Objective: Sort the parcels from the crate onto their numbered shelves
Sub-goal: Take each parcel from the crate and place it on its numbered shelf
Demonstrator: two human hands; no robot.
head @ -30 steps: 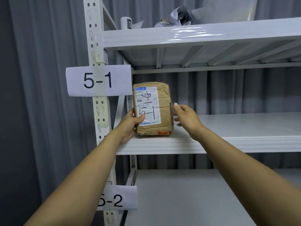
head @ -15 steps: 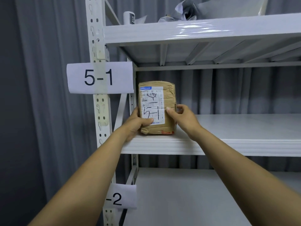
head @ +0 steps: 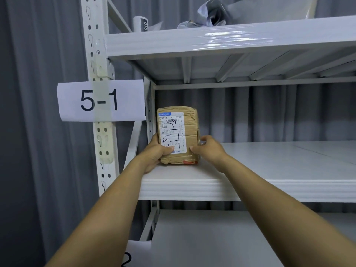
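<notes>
A brown paper-wrapped parcel [head: 178, 120] stands upright at the left end of the white middle shelf [head: 192, 186]. Its white label faces me with "5-1" handwritten in black. My left hand [head: 156, 153] grips the parcel's lower left side, thumb across the label. On the other side, my right hand [head: 209, 150] holds the lower right edge, thumb on the front and fingers curled round the side. A paper sign reading "5-1" [head: 101, 101] is taped to the left shelf post.
The shelf above [head: 221, 42] carries crumpled grey and white bags [head: 212, 15] and a small white cylinder [head: 141, 24]. Below is another white shelf [head: 212, 239] with a partly visible sign [head: 134, 255]. Grey curtains hang behind and to the left.
My right hand came from open beside the parcel to gripping its lower right edge. The parcel sits slightly further in on the shelf, still upright.
</notes>
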